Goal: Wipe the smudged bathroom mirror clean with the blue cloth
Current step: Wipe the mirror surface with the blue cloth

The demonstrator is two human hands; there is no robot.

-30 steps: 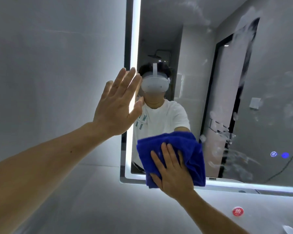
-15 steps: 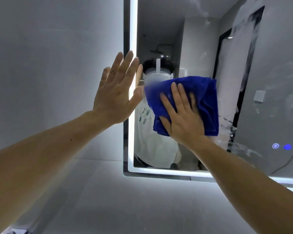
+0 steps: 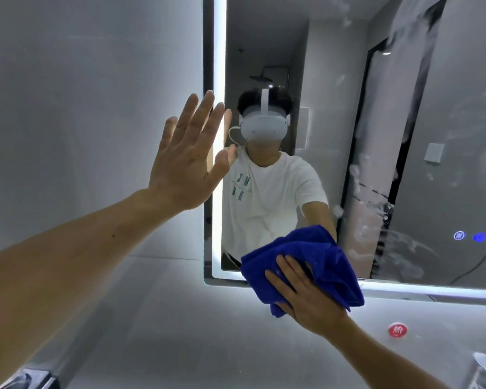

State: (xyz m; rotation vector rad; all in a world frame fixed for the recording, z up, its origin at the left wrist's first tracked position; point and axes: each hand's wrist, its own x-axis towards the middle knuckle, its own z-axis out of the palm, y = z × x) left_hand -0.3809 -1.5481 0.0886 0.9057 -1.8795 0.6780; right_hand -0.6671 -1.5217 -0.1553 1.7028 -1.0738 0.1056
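Left hand (image 3: 185, 161) flat, fingers straight, against the rectangular mirror (image 3: 460, 164) at its lit edge. Right hand (image 3: 306, 300) splayed, pressing crumpled plush blue cloth (image 3: 312, 251) onto glossy, white-smeared glass.

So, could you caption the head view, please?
Right hand presses blue cloth to mirror near its lower edge; left hand open.

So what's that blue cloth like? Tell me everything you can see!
The blue cloth is deep blue, soft and fuzzy-looking, like a towel. It is bunched into thick folds, not spread flat. The right hand presses it with straight fingers against the mirror at its lower lit edge, and part of it hangs past that edge over the wall.
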